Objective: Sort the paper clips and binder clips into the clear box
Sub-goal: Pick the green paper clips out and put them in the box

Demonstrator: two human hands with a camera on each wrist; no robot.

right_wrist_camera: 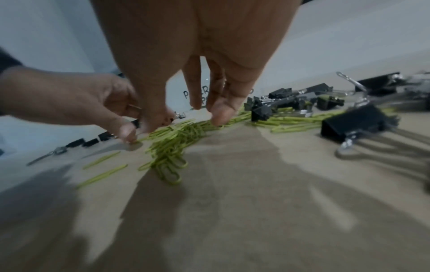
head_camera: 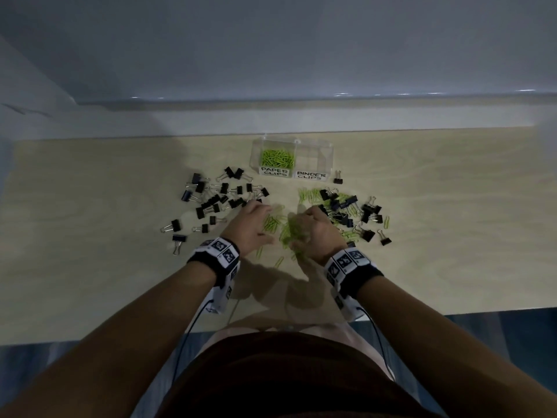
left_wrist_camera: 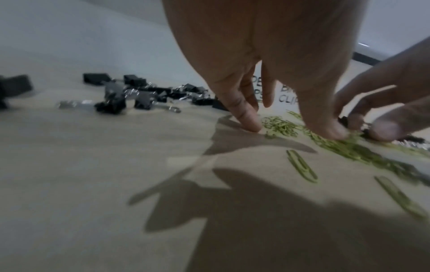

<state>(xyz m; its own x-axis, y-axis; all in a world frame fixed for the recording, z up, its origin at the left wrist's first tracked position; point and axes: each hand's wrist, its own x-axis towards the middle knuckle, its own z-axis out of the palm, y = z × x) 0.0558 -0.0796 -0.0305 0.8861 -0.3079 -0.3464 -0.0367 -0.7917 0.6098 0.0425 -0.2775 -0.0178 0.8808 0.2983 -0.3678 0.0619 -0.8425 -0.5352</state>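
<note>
A pale wooden table [head_camera: 120, 267] stands against a grey wall [head_camera: 271, 40].

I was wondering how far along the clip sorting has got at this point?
Partly done. The clear box already holds green clips behind its PAPER CLIPS label; the BINDER CLIPS side looks empty. Now the left hand and right hand are gathering the loose paper clips on the table. Left: those, plus all the black binder clips.
</note>
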